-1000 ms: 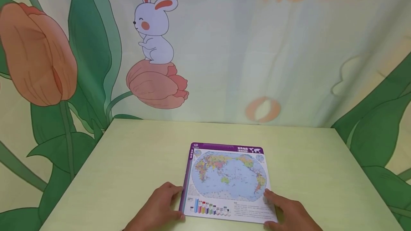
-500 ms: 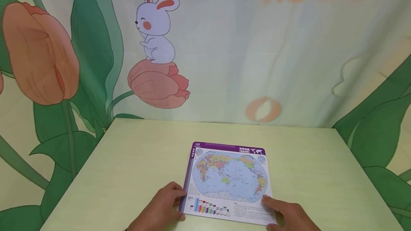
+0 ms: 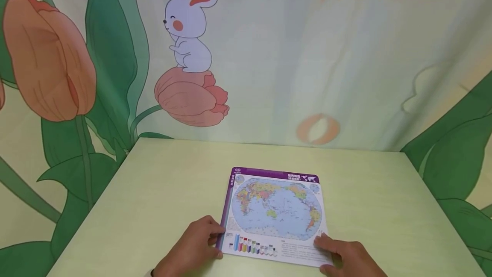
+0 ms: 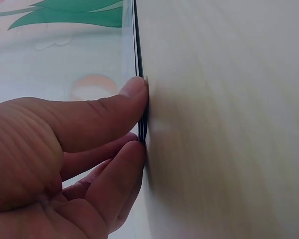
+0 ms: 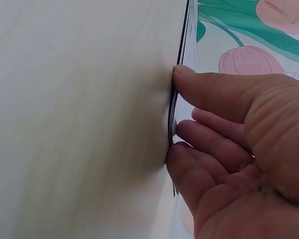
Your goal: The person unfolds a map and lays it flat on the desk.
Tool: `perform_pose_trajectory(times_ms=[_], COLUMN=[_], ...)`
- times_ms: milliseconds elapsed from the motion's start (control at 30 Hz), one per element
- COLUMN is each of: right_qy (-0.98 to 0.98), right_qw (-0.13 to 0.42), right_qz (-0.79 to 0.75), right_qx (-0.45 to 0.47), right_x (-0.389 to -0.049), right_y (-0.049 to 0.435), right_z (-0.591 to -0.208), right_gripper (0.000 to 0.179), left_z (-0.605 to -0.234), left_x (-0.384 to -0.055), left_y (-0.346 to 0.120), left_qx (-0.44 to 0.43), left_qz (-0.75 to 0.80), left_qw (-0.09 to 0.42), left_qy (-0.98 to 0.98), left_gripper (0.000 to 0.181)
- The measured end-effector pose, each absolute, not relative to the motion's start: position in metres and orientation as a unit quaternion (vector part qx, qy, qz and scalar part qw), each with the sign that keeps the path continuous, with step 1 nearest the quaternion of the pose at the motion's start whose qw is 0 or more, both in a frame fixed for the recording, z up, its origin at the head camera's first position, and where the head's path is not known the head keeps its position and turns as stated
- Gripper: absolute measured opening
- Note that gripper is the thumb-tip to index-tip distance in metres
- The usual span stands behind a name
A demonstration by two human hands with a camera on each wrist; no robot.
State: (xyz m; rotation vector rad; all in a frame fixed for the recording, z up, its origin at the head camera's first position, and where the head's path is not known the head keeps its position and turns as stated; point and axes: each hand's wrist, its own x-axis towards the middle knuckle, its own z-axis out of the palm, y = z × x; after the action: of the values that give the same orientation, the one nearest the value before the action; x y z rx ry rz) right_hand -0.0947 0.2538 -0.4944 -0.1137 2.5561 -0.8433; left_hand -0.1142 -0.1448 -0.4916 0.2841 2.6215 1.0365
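A thin, flat world map (image 3: 276,208) lies on the table in the head view, with a purple top band, a colour-printed oval map and a row of small bars below. My left hand (image 3: 196,243) holds its lower left edge, the thumb by the near corner. On the other side, my right hand (image 3: 351,257) holds the lower right edge, index fingertip over the printed face. In the left wrist view the left thumb (image 4: 124,99) and bent fingers meet at the thin dark edge. The right wrist view shows the right thumb (image 5: 204,84) and fingers along the opposite edge.
The pale yellow-green table (image 3: 165,183) extends to both sides of the map and behind it. At its back hangs a curtain (image 3: 265,54) printed with a rabbit, tulips and green leaves.
The right index finger has slid from the map's right edge slightly inward over its face and nearer the bottom. Left fingertips sit a little farther onto the left edge. The head view has shifted slightly.
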Motion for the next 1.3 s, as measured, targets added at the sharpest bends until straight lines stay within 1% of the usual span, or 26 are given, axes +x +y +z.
perform_pose_trajectory(times_ms=[233, 367, 433, 500, 667, 867, 1000, 1100, 1200, 1300], right_qy=[0.927, 0.935, 0.94, 0.946, 0.952, 0.951, 0.952, 0.953, 0.955, 0.953], right_qw=[0.222, 0.21, 0.198, 0.174, 0.129, 0.133, 0.137, 0.118, 0.099, 0.1], right_qz=[-0.3, -0.284, -0.276, -0.273, -0.274, -0.273, -0.27, -0.269, -0.267, -0.269], right_qx=[-0.036, -0.028, -0.025, -0.031, -0.05, -0.049, -0.052, -0.07, -0.088, -0.094], right_x=[-0.097, -0.1, -0.102, -0.103, -0.107, -0.115, -0.121, -0.123, -0.126, -0.132], right_y=[0.253, 0.25, 0.248, 0.249, 0.251, 0.249, 0.247, 0.247, 0.249, 0.249], right_z=[-0.493, -0.493, -0.493, -0.493, -0.493, -0.494, -0.492, -0.492, -0.492, -0.491], right_gripper=[0.067, 0.066, 0.064, 0.062, 0.064, 0.064, 0.065, 0.063, 0.061, 0.061], left_z=[-0.49, -0.488, -0.487, -0.487, -0.488, -0.488, -0.488, -0.488, -0.489, -0.489], left_x=[-0.114, -0.113, -0.113, -0.112, -0.111, -0.109, -0.107, -0.107, -0.107, -0.107], left_y=[-0.144, -0.14, -0.138, -0.136, -0.135, -0.136, -0.136, -0.133, -0.129, -0.124], left_qx=[0.109, 0.105, 0.106, 0.105, 0.11, 0.116, 0.133, 0.126, 0.108, 0.089], left_qz=[0.356, 0.351, 0.347, 0.344, 0.339, 0.356, 0.35, 0.348, 0.337, 0.325], left_qw=[0.144, 0.144, 0.142, 0.141, 0.137, 0.14, 0.129, 0.139, 0.161, 0.18], left_qy=[0.917, 0.919, 0.921, 0.922, 0.924, 0.917, 0.918, 0.918, 0.921, 0.924], left_gripper=[0.053, 0.051, 0.049, 0.048, 0.044, 0.036, 0.033, 0.032, 0.033, 0.034])
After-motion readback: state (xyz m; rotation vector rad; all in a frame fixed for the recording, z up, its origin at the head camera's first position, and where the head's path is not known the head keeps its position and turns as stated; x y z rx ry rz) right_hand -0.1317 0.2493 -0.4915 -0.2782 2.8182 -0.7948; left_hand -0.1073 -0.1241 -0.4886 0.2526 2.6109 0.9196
